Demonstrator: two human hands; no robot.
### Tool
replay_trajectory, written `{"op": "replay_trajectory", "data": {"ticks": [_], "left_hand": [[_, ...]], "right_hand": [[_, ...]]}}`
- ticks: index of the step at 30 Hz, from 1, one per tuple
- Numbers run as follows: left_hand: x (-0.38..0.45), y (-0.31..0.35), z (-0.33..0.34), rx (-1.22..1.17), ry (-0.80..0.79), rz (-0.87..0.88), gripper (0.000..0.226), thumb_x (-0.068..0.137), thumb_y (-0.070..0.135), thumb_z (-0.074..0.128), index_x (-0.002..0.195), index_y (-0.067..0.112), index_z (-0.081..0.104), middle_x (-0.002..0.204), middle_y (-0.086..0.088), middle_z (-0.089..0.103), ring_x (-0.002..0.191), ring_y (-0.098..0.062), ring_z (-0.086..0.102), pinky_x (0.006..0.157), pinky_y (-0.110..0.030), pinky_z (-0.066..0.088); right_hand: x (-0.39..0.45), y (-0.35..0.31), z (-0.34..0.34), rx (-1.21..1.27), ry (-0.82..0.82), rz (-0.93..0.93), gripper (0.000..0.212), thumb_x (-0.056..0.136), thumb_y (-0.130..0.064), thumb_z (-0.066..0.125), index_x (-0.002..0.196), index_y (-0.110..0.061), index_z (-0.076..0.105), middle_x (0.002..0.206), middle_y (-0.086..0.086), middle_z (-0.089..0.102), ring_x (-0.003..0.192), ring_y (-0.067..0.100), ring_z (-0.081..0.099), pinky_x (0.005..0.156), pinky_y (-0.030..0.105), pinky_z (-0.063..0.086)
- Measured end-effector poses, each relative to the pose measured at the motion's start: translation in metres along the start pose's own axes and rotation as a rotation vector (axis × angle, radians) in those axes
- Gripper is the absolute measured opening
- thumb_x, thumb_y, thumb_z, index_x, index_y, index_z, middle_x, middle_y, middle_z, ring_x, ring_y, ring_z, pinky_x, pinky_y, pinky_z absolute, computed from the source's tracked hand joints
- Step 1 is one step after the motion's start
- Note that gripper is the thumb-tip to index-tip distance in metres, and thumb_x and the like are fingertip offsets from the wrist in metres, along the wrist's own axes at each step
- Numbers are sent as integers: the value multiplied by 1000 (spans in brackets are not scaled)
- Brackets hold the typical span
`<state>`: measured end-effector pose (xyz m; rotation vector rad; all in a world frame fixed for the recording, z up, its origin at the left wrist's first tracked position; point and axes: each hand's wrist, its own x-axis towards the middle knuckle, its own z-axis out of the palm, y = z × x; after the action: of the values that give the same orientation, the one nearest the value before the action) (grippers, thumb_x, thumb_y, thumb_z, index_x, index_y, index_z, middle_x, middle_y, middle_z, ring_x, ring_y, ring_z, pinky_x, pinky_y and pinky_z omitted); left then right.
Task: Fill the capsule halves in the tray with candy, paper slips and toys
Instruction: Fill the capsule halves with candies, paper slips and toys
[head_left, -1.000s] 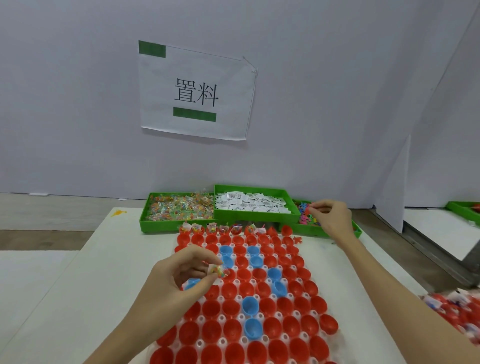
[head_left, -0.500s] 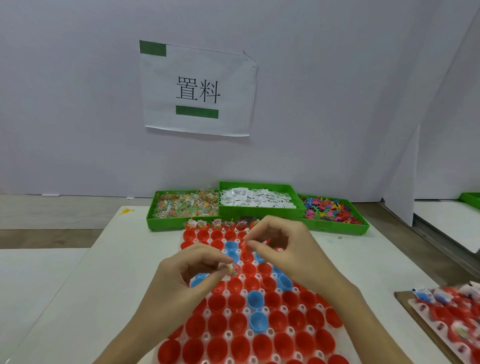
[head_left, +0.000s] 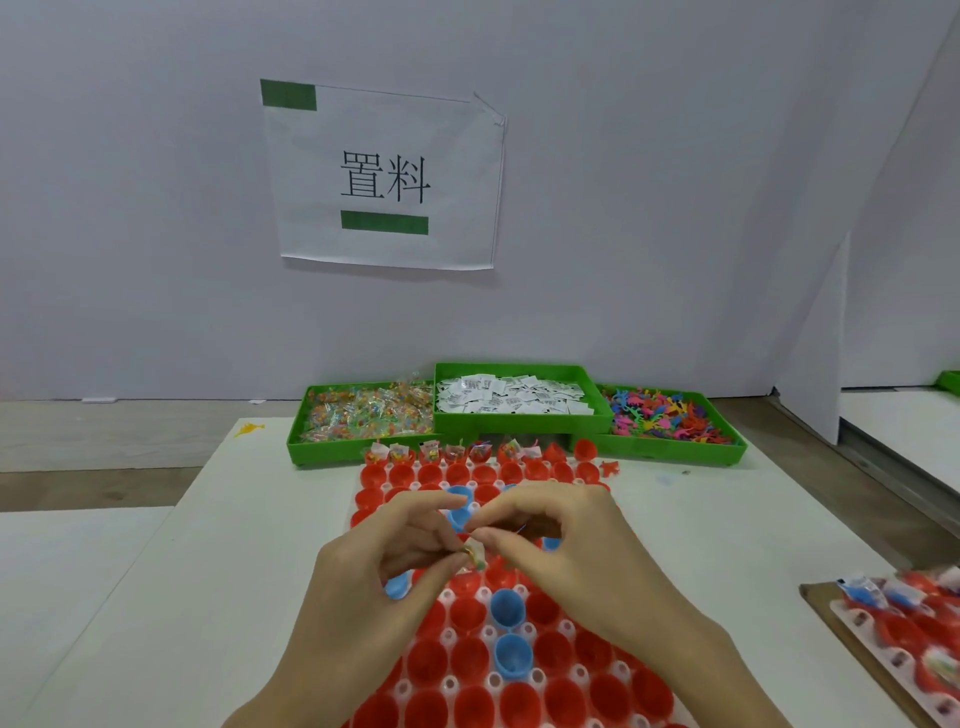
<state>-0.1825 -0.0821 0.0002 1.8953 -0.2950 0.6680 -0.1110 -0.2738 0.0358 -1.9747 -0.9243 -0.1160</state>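
Both hands meet above the middle of the tray (head_left: 524, 696), which lies on the white surface (head_left: 156, 597) and holds rows of red capsule halves (head_left: 470, 657) with a few blue capsule halves (head_left: 506, 608) among them. The left hand (head_left: 379, 577) pinches a small wrapped candy (head_left: 474, 552) between thumb and fingertips; its grip is clamped on the candy. The right hand (head_left: 566, 545) has thumb and forefinger pinched together just beside the candy, with a thin blue item (head_left: 521, 528) showing at the fingers; what that item is cannot be told.

The far row of capsule halves (head_left: 457, 453) already carries candy and paper. Beyond the tray stand three green bins side by side: the left bin (head_left: 311, 452) holds wrapped candy, the middle bin (head_left: 514, 423) holds white paper slips (head_left: 511, 397), the right bin (head_left: 670, 451) holds small coloured toys (head_left: 660, 415). One red toy (head_left: 610, 468) lies loose on the surface near the far right corner of the tray.

At the near right edge a second tray (head_left: 904, 639) rests on a brown board (head_left: 831, 608). A paper sign (head_left: 384, 176) hangs on the wall
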Motion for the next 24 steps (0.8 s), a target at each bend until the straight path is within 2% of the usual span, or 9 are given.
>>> {"op": "replay_trajectory", "data": {"ticks": [3, 7, 10, 14, 18, 22, 24], "left_hand": [[5, 3, 5, 22, 13, 11, 45, 80, 10, 79, 121, 25, 68, 92, 10, 74, 89, -10, 76, 83, -21, 60], [15, 10, 14, 118, 13, 106, 43, 82, 10, 77, 122, 23, 68, 94, 16, 71, 93, -6, 73, 83, -17, 59], [23, 12, 21, 119, 9, 146, 36, 83, 8, 77, 116, 22, 72, 94, 15, 70, 94, -10, 72, 82, -19, 60], [40, 14, 35, 66, -35, 102, 25, 82, 11, 82, 104, 23, 76, 92, 13, 74, 94, -11, 73, 78, -22, 61], [55, 14, 50, 47, -52, 103, 20, 81, 9, 83, 98, 17, 77, 89, 13, 76, 90, -7, 74, 76, -20, 60], [66, 10, 64, 24, -62, 74, 16, 86, 16, 80, 100, 18, 76, 89, 14, 74, 90, -5, 72, 73, -20, 60], [75, 4, 73, 17, -64, 24, 13, 95, 22, 72, 107, 19, 73, 93, 15, 73, 92, -4, 70, 74, -19, 59]], "right_hand": [[0, 2, -8, 83, -30, 37, 12, 90, -24, 77, 102, -25, 81, 90, -15, 76, 85, 6, 73, 78, 24, 60], [0, 4, -18, 121, -49, 69, 17, 85, -18, 83, 100, -23, 80, 90, -12, 77, 86, 7, 75, 83, 27, 60], [1, 9, -29, 172, -50, 104, 18, 82, -14, 84, 99, -20, 79, 91, -6, 78, 87, 11, 76, 85, 30, 61], [1, 17, -47, 178, -41, 124, 18, 82, -14, 85, 98, -20, 80, 89, -7, 77, 86, 11, 75, 79, 20, 58], [2, 25, -58, 140, -13, 149, 18, 84, -15, 83, 99, -23, 80, 90, -8, 77, 88, 9, 74, 78, 21, 57], [2, 37, -65, 128, -15, 157, 13, 87, -16, 81, 97, -24, 80, 89, -7, 77, 86, 10, 74, 78, 20, 57], [3, 46, -67, 103, 31, 180, 13, 86, -14, 80, 94, -24, 79, 88, -5, 78, 84, 10, 74, 78, 21, 58]]}}
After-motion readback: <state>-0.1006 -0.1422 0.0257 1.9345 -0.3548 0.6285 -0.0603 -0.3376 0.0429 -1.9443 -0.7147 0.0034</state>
